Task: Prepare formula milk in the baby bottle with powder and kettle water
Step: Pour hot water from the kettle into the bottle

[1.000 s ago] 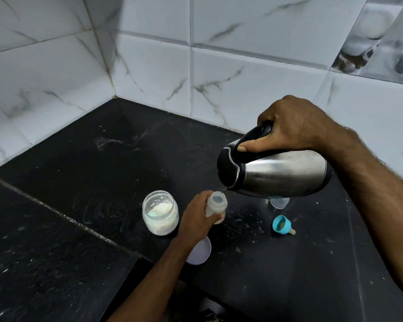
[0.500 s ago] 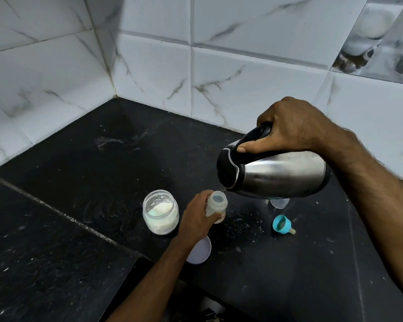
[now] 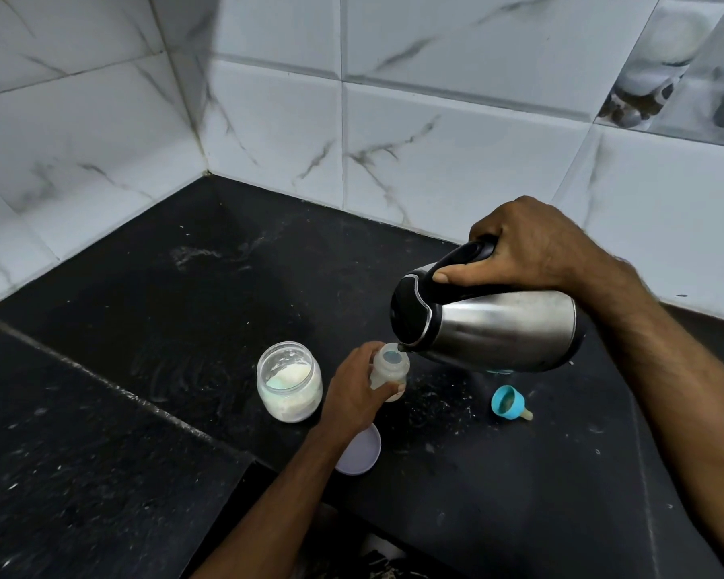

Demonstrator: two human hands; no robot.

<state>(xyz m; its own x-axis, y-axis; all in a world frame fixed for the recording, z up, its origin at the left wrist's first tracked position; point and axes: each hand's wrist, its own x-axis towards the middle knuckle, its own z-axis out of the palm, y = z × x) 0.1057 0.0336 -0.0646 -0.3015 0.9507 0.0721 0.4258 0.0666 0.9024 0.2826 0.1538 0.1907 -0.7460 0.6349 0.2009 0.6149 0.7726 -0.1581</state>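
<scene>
A small clear baby bottle (image 3: 389, 367) stands open on the black counter (image 3: 185, 328), and my left hand (image 3: 354, 394) grips its side. My right hand (image 3: 527, 244) holds the black handle of a steel kettle (image 3: 498, 328). The kettle is tipped almost level, its spout right over the bottle's mouth. An open glass jar (image 3: 289, 384) of white powder stands just left of my left hand. The bottle's blue teat ring (image 3: 508, 403) lies on the counter to the right.
A pale round lid (image 3: 362, 453) lies by my left wrist near the counter's front edge. White marble tiles (image 3: 435, 140) wall the counter at the back and left. Something clear is partly hidden under the kettle. Spilled powder specks dot the counter around the bottle.
The kettle has dropped slightly, bringing its spout closer to the bottle's mouth. Both hands keep their grips and the bottle has not moved.
</scene>
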